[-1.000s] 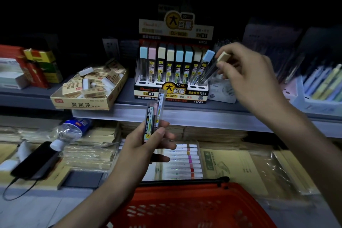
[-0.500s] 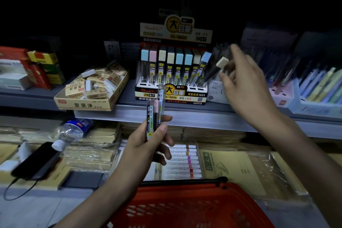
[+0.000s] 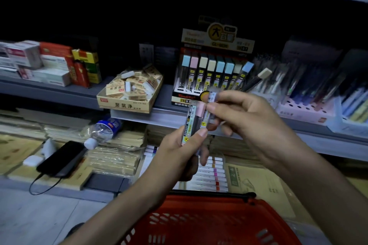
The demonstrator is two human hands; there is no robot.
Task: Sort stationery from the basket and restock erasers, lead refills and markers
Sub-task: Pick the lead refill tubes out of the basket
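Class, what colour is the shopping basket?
Red; the basket shows best in the head view.

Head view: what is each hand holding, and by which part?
The left hand grips a few lead refill tubes by their lower halves; the right hand pinches one tube's upper end.

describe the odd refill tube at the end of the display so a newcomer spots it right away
On the upper grey shelf, right of the open eraser box, stands the black-and-yellow lead refill display. At its right end is the cream-capped tube. Unlike the near-upright row beside it, it leans steeply rightward, out past the display's edge.
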